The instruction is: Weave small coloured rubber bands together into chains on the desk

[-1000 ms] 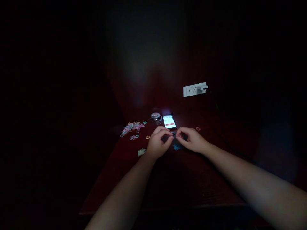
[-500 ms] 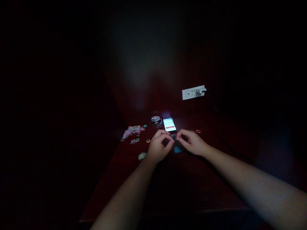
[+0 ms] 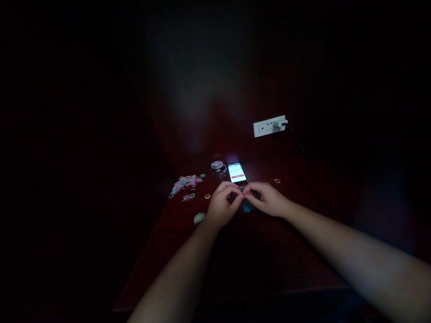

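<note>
My left hand point(image 3: 222, 203) is closed in a pinch, thumb against fingertips, above the dark red table point(image 3: 175, 260). Its fingertips meet those of my right hand point(image 3: 266, 199), which is pinched too. Whatever lies between them is too small and dim to make out. Just behind the fingertips a small pale ring point(image 3: 241, 189) shows in part. Below them lies a little heap of blue bands point(image 3: 248, 208), partly covered by my right hand. A heap of pale yellowish bands point(image 3: 199, 218) sits beside my left wrist.
A lit phone point(image 3: 237, 173) and a lidded clear jar point(image 3: 218, 169) stand behind my hands. At left lies a pile of mixed coloured bands point(image 3: 185, 184), with a yellow ring point(image 3: 207, 196) nearby. A pink ring point(image 3: 277, 181) is at right, below a wall socket point(image 3: 269, 126) with a plug and cable.
My right hand has moved left, closing the small gap so that the fingertips of both hands now meet. The whole view has shifted slightly.
</note>
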Demonstrator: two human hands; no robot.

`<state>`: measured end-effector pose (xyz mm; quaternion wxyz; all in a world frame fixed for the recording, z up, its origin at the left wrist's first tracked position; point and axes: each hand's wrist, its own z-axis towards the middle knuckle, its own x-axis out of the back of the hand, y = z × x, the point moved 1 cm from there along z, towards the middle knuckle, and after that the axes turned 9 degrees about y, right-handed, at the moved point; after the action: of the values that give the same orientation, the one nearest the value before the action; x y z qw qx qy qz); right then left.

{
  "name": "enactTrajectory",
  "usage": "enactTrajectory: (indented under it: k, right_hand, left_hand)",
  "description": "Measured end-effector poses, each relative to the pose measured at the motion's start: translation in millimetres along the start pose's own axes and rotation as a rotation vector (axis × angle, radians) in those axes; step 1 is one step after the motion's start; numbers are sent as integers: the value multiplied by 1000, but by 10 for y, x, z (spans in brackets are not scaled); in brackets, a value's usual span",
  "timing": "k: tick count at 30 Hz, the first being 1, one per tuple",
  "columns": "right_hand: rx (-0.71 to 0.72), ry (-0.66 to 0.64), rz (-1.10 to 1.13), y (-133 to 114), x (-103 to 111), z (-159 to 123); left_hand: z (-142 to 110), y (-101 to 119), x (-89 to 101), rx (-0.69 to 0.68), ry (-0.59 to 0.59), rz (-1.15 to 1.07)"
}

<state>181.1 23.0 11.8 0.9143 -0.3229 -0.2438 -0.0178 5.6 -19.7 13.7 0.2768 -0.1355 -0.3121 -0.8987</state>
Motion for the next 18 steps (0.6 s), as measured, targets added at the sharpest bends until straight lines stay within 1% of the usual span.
enactTrajectory:
  k: [6, 10, 13, 15, 18]
  right_hand:
    - [34, 54, -63, 13, 30, 17]
    - [58, 90, -64, 41, 52, 21]
    - [48, 116, -74, 60, 67, 18]
    - [30, 115, -61, 68, 68, 12]
    - [6, 74, -9, 71, 53, 3]
  left_hand:
    - [2, -2, 10, 4, -3, -8]
    - [5, -16, 15, 19, 20, -12]
    - [8, -21, 15, 29, 33, -12]
    - [9, -20, 14, 29, 43, -10]
    - [8, -19, 10, 27, 46, -13]
